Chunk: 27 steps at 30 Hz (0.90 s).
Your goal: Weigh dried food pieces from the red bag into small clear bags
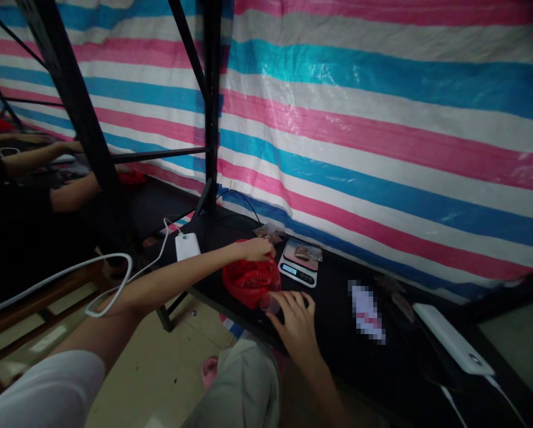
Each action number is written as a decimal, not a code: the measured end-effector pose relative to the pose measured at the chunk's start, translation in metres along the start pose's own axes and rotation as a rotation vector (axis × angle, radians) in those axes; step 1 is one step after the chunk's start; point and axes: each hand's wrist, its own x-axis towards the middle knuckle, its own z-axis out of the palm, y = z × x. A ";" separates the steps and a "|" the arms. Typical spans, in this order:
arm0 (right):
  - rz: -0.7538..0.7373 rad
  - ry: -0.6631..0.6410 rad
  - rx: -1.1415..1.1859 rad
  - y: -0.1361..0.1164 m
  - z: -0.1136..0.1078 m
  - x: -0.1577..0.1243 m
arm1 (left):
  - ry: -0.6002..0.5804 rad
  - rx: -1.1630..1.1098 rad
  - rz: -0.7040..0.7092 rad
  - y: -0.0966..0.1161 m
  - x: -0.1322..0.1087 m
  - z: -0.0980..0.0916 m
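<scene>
My left hand [258, 249] reaches over the far rim of a red plastic bag [251, 280] on the black table [337, 321]; its fingers are bent down at the bag's top, and what they hold is hidden. My right hand [295, 318] rests on the table just right of the bag, fingers curled round a small clear cup [270, 303]. A small digital scale [299, 264] stands behind the bag with a clear packet of brown stuff [308, 252] on its pan. Another clear packet [268, 233] lies beside the scale.
A white power bank [187, 245] with a white cable lies at the table's left end, another white power bank [453, 339] at the right. A striped tarp [382, 119] hangs behind. Black metal posts [211, 107] stand at the left. Another person's arms [47, 172] work at the far left.
</scene>
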 end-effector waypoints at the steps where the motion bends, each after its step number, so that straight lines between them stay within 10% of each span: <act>1: -0.013 0.019 -0.036 0.007 -0.008 0.005 | 0.024 -0.004 -0.021 -0.002 -0.003 -0.005; 10: -0.240 0.022 -0.292 0.046 -0.072 0.058 | 0.123 -0.051 -0.148 -0.006 -0.020 -0.021; 18: -0.267 0.003 -0.422 0.061 -0.065 0.079 | 0.216 -0.059 -0.177 -0.004 -0.019 -0.012; 23: -0.193 0.030 -0.401 0.078 -0.045 0.063 | 0.483 0.000 -0.043 0.035 -0.044 -0.004; 27: -0.177 0.059 -0.370 0.089 -0.036 0.048 | 0.295 0.150 0.188 0.080 -0.080 0.045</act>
